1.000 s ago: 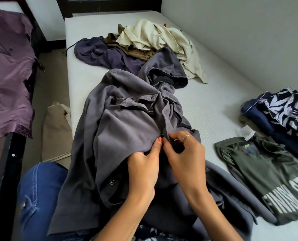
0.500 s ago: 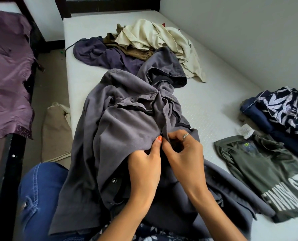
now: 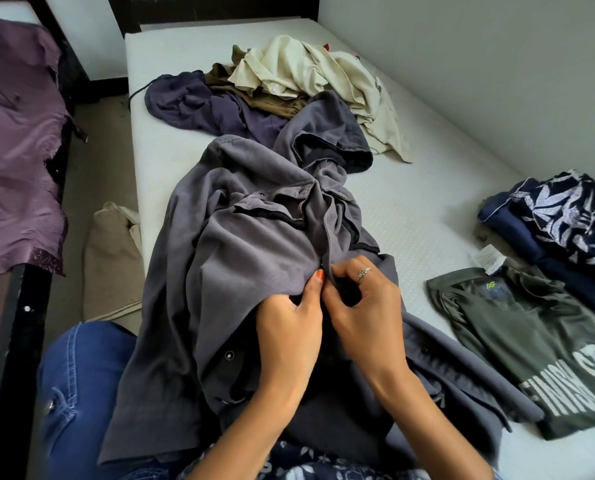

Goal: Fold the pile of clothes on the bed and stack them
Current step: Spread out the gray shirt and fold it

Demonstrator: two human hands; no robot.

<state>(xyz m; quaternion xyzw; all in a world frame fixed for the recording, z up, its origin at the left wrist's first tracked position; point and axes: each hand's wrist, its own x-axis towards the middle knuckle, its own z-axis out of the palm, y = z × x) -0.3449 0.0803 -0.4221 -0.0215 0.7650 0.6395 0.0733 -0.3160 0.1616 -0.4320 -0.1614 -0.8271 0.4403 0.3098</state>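
- Pinching the front edge of the grey shirt (image 3: pixel 240 271), the left hand (image 3: pixel 289 327) has its thumb and curled fingers closed on the cloth beside a small dark button.
- Meeting it from the other side, the right hand (image 3: pixel 362 306), with a ring on one finger, grips the opposite edge of the same shirt, the two thumbs nearly touching.
- The shirt lies rumpled across the person's lap and the near part of the bed (image 3: pixel 421 216), its collar end reaching away toward the unfolded pile.
- That pile sits at the far end of the mattress: a cream garment (image 3: pixel 310 71) on top, a brown one (image 3: pixel 265 98) under it, and a dark purple one (image 3: pixel 202 105) spread to the left, touching the grey shirt's far sleeve.
- To the right lies a flat olive T-shirt (image 3: pixel 518 334) with white lettering, just beside the grey shirt's hem.
- Behind it rests a stack of folded clothes (image 3: pixel 566 230), navy with a leaf-print piece on top.
- A blue-jeaned knee (image 3: pixel 81 393) shows at lower left.
- A beige bag (image 3: pixel 112 258) lies on the floor beside the bed, and purple cloth (image 3: pixel 15 150) covers a second bed at left.
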